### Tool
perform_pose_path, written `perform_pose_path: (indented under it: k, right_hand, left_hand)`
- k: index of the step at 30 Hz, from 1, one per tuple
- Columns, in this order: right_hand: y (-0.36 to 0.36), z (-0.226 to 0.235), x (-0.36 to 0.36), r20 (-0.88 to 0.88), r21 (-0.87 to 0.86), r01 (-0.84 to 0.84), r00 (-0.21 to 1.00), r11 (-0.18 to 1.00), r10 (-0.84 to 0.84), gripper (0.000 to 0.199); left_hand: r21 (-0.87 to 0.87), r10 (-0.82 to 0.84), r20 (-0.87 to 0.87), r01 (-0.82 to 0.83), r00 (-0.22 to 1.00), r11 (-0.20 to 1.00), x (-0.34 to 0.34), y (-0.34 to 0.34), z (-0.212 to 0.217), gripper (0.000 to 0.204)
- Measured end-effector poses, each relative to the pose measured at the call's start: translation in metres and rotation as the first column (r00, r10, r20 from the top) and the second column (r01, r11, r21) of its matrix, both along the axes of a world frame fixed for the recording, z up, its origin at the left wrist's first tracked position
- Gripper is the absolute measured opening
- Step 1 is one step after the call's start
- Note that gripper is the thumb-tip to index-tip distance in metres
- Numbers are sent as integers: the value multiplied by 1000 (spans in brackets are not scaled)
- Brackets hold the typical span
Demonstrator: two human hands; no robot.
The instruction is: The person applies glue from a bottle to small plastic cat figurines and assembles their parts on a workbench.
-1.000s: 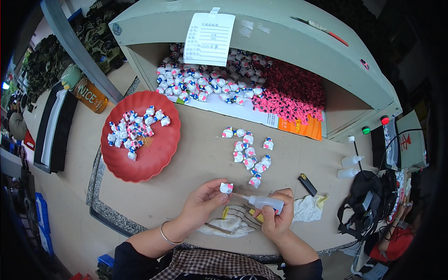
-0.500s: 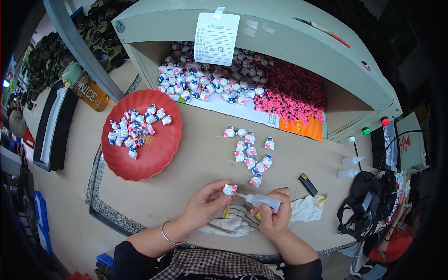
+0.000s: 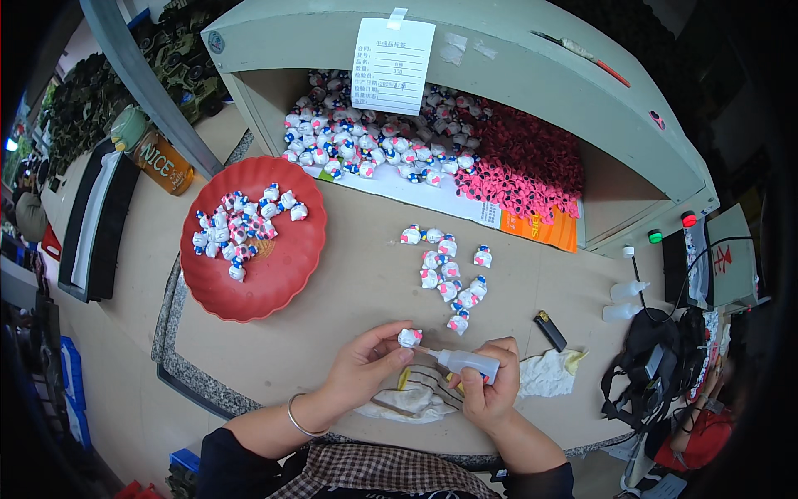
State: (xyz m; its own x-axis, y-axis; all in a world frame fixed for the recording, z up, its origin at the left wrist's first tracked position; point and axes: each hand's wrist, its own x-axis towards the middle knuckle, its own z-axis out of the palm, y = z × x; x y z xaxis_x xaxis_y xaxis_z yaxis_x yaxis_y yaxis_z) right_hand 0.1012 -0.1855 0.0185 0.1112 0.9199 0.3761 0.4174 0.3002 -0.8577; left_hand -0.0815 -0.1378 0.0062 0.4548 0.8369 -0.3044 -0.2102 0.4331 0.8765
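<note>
Pinched between the fingers of my left hand (image 3: 366, 362) is a small white cat-head figurine (image 3: 409, 338) with pink on it. My right hand (image 3: 490, 389) is closed round a translucent squeeze bottle (image 3: 467, 363), whose thin nozzle points left and reaches the figurine's lower side. Whether any liquid comes out is too small to tell. Beyond my hands, several matching white figurines with blue and pink parts (image 3: 450, 291) lie loosely grouped on the table. A white striped cloth (image 3: 407, 405) lies under and between my wrists.
At left stands a red scalloped plate (image 3: 291, 291) holding several figurines. A shelf box (image 3: 532, 62) at the back contains heaps of white heads and pink pieces (image 3: 519, 191). On the right are a black lighter (image 3: 550, 330), a rag (image 3: 544, 374), small bottles (image 3: 621, 312) and a black strapped device (image 3: 652, 366).
Both hands keep almost the same pose, the nozzle still at the figurine. The whole view has shifted very slightly.
</note>
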Motion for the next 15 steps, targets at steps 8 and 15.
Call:
perform_pose_path:
  k: [8,15]
  right_hand:
    - [-1,-1,5,10,11,6,1000,1000,-6,22]
    - [0,7,3,-486,-102,-30,874,994,-24,21]
  left_hand:
    - [129,91,-90,-79,992,988,2,-1,-5,37]
    - [94,64,-60,-58,996,994,3,-2,1,36]
